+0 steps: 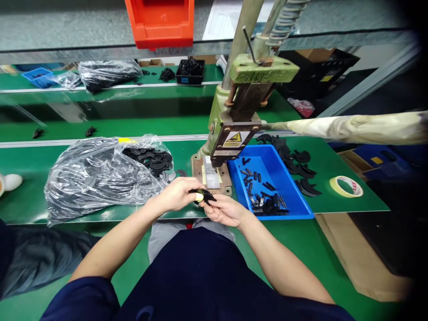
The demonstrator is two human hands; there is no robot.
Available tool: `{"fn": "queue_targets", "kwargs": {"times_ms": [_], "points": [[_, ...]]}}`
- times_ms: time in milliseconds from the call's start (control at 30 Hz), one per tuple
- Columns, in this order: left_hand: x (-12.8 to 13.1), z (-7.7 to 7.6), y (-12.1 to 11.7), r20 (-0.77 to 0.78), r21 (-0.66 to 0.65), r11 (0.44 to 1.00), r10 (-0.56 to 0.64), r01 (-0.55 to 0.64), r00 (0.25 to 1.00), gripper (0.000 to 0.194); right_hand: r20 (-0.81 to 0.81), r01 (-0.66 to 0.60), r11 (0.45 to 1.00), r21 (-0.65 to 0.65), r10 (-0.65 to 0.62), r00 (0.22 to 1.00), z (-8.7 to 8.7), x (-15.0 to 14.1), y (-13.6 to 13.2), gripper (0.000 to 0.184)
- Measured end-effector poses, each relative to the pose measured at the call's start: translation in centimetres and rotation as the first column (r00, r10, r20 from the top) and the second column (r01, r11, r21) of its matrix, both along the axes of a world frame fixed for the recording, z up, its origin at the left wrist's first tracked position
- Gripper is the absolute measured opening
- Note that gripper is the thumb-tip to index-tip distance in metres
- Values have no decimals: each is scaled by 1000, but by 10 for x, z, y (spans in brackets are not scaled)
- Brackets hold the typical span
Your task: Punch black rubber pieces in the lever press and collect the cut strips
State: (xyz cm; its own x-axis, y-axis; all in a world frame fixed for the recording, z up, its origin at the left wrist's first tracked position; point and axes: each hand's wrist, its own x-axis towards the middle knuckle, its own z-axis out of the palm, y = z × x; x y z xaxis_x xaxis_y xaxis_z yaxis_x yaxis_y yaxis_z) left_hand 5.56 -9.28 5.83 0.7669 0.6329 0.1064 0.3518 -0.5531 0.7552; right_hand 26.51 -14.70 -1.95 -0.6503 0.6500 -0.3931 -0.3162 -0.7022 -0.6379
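Observation:
Between my two hands, just in front of the press base, is a black plastic part (207, 196). My left hand (180, 192) grips its left end, a yellow cover showing on one finger. Closed on the right end is my right hand (224, 209), its fingertips under the part. Behind the hands stands a green hand press (230, 129) with a metal plate (212, 178) on its base. To the left lies a clear plastic bag (96, 178) of curved black parts, open toward the press. A blue bin (290, 196) with small black pieces sits right of the press.
Loose curved black parts (309, 187) and a tape roll (346, 186) lie right of the bin. The press's wrapped lever (361, 128) reaches out to the right. An orange bin (163, 26) hangs above. At the left edge, another person's leg (43, 256) shows.

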Motion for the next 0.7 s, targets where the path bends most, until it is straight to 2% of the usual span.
{"fn": "queue_targets", "kwargs": {"times_ms": [167, 400, 600, 700], "points": [[6, 2, 2, -29, 54, 997, -52, 53, 998, 18, 4, 62, 997, 40, -63, 998, -1, -3, -4, 41], [10, 5, -1, -46, 38, 999, -10, 11, 999, 16, 100, 213, 963, 165, -231, 968, -4, -14, -15, 34], [3, 1, -8, 74, -6, 998, 64, -63, 995, 13, 83, 147, 955, 257, -173, 981, -4, -12, -17, 41], [-4, -8, -16, 188, 99, 994, 34, -53, 982, 11, 120, 96, 931, 351, -146, 982, 1, -3, -13, 37]]}}
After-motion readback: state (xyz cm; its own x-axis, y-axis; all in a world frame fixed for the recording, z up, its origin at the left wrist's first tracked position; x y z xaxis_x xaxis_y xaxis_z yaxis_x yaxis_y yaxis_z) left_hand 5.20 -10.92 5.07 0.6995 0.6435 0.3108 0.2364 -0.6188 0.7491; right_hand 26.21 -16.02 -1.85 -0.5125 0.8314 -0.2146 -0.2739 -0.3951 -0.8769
